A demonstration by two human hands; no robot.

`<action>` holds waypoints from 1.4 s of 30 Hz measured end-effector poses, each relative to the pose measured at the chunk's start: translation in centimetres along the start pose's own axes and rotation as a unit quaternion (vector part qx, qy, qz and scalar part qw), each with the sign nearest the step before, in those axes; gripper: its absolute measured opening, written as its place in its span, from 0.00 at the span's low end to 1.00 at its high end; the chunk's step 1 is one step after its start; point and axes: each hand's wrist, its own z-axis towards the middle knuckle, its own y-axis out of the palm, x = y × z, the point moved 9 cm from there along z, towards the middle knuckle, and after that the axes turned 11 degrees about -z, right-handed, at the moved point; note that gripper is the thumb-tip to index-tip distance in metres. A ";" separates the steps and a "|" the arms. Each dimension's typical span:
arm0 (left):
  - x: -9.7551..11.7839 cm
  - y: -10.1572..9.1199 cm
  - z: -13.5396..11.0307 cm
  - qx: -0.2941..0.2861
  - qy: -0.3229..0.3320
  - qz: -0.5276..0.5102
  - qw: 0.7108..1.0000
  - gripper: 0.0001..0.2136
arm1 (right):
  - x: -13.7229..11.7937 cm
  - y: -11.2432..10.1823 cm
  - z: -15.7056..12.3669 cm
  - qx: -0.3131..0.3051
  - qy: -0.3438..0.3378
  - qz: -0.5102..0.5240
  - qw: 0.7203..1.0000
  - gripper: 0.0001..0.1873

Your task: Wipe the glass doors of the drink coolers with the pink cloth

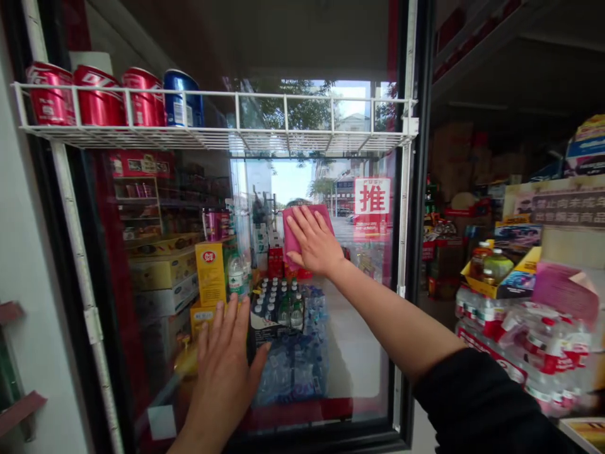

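My right hand (pixel 316 244) lies flat on a pink cloth (pixel 293 236), pressing it against the glass door (pixel 350 353) below a white wire shelf. The cloth is spread out under the palm and fingers, its edges showing above and to the left. Lower and to the left, my left hand (pixel 225 353) is held up with its fingers stretched and thumb apart, holding nothing. It is close to the glass; whether it touches cannot be made out. A red and white sticker (pixel 372 198) is on the glass, right of the cloth.
The wire shelf (pixel 302 133) crosses the door, with several red cans (pixel 100 98) and a blue can (pixel 182 99) at its left end. A black door frame (pixel 418 221) runs down the right. Beyond it stand packs of bottles (pixel 543 353) and a yellow box (pixel 510 284).
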 end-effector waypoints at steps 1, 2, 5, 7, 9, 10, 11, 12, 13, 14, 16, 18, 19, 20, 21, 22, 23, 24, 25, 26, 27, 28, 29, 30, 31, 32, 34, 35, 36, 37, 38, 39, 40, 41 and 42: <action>0.3 0.2 0.3 -0.002 0.003 -0.004 1.000 0.40 | 0.9 -0.1 -0.4 -0.001 0.005 -0.003 1.000 0.50; 0.5 0.5 0.5 -0.007 0.006 -0.006 1.000 0.41 | 1.7 -0.2 -0.9 -0.002 0.009 -0.007 1.000 0.50; 1.3 1.3 1.2 -0.020 0.014 -0.012 1.000 0.41 | 4.2 -0.4 -2.1 -0.010 0.027 -0.021 0.999 0.50; 2.0 1.6 1.6 -0.016 0.019 -0.018 1.000 0.41 | 5.7 -0.4 -3.1 -0.017 0.042 -0.031 0.999 0.50; 2.9 1.7 2.2 -0.006 0.028 -0.023 0.999 0.40 | 7.2 -0.4 -4.0 -0.020 0.056 -0.042 0.997 0.51; 3.3 1.8 2.5 -0.006 0.032 -0.024 0.999 0.40 | 8.0 -0.4 -4.6 -0.020 0.063 -0.047 0.997 0.51; 3.8 2.0 2.9 -0.007 0.036 -0.025 0.999 0.39 | 8.7 -0.4 -5.1 -0.020 0.070 -0.053 0.996 0.51; 4.2 2.2 3.2 -0.009 0.041 -0.025 0.999 0.39 | 9.4 -0.4 -5.7 -0.018 0.076 -0.059 0.995 0.51; 4.5 2.4 3.5 -0.012 0.045 -0.025 0.999 0.39 | 10.1 -0.5 -6.2 -0.017 0.083 -0.064 0.994 0.51; 4.9 2.6 3.8 -0.014 0.049 -0.025 0.998 0.38 | 10.8 -0.5 -6.9 -0.013 0.091 -0.068 0.993 0.51; 5.6 3.0 4.3 -0.017 0.055 -0.028 0.998 0.38 | 12.1 -0.6 -8.3 -0.005 0.113 -0.075 0.991 0.50; 6.2 3.2 4.5 -0.018 0.060 -0.035 0.997 0.38 | 13.3 -0.5 -9.9 0.003 0.143 -0.079 0.986 0.50; 6.5 3.4 4.6 -0.019 0.063 -0.040 0.997 0.38 | 13.6 -0.4 -10.6 0.007 0.156 -0.081 0.984 0.50; 6.8 3.5 4.5 -0.019 0.065 -0.046 0.997 0.37 | 13.8 -0.2 -11.4 0.010 0.167 -0.082 0.983 0.51; 7.0 3.7 4.4 -0.019 0.066 -0.051 0.996 0.37 | 13.7 0.0 -12.1 0.013 0.174 -0.082 0.981 0.51; 7.1 3.8 4.3 -0.018 0.066 -0.056 0.996 0.38 | 13.5 0.3 -12.7 0.017 0.182 -0.082 0.980 0.51; 7.1 3.9 4.1 -0.017 0.065 -0.059 0.996 0.38 | 13.1 0.6 -13.4 0.022 0.190 -0.081 0.978 0.51; 7.1 4.1 3.9 -0.015 0.063 -0.061 0.996 0.38 | 12.5 0.9 -14.0 0.029 0.200 -0.079 0.976 0.51; 7.0 4.2 3.6 -0.014 0.061 -0.061 0.996 0.38 | 11.7 1.2 -14.6 0.035 0.213 -0.076 0.973 0.51; 6.8 4.3 3.4 -0.012 0.058 -0.060 0.996 0.38 | 10.8 1.6 -15.3 0.039 0.226 -0.072 0.971 0.51; 6.6 4.4 3.2 -0.012 0.057 -0.058 0.997 0.39 | 9.6 2.1 -15.8 0.040 0.237 -0.066 0.969 0.51; 6.4 4.5 3.0 -0.011 0.055 -0.057 0.997 0.39 | 8.2 2.6 -16.2 0.035 0.242 -0.057 0.968 0.51; 6.2 4.5 2.8 -0.011 0.052 -0.056 0.997 0.39 | 6.5 3.2 -16.4 0.025 0.239 -0.047 0.970 0.51; 6.0 4.6 2.6 -0.012 0.050 -0.055 0.997 0.39 | 4.5 3.9 -16.4 0.011 0.228 -0.035 0.973 0.51; 5.8 4.6 2.5 -0.012 0.049 -0.054 0.997 0.39 | 2.5 4.5 -16.2 -0.005 0.209 -0.021 0.978 0.50; 5.7 4.6 2.5 -0.013 0.048 -0.054 0.997 0.39 | 0.3 4.9 -15.7 -0.017 0.182 -0.005 0.983 0.50; 5.6 4.5 2.4 -0.013 0.048 -0.052 0.997 0.39 | -3.7 5.3 -14.0 -0.028 0.110 0.024 0.993 0.50; 5.6 4.4 2.5 -0.013 0.048 -0.051 0.997 0.39 | -5.4 5.1 -13.0 -0.025 0.067 0.033 0.997 0.49; 5.6 4.3 2.5 -0.013 0.045 -0.051 0.998 0.39 | -6.6 4.8 -11.9 -0.020 0.028 0.038 0.999 0.48; 5.6 4.2 2.5 -0.015 0.041 -0.051 0.998 0.39 | -7.4 4.4 -10.9 -0.016 -0.008 0.039 0.999 0.47; 5.5 4.1 2.6 -0.019 0.037 -0.050 0.998 0.38 | -7.6 3.9 -10.0 -0.015 -0.037 0.038 0.998 0.46; 5.5 4.0 2.6 -0.024 0.034 -0.050 0.998 0.39 | -7.3 3.5 -9.2 -0.017 -0.058 0.036 0.998 0.45; 5.5 3.9 2.6 -0.030 0.031 -0.051 0.998 0.39 | -6.5 3.0 -8.6 -0.022 -0.070 0.034 0.997 0.45; 5.4 3.8 2.6 -0.034 0.029 -0.052 0.998 0.39 | -5.3 2.6 -8.2 -0.028 -0.076 0.032 0.996 0.46; 5.4 3.7 2.5 -0.036 0.027 -0.054 0.998 0.39 | -3.7 2.2 -8.1 -0.033 -0.073 0.028 0.996 0.46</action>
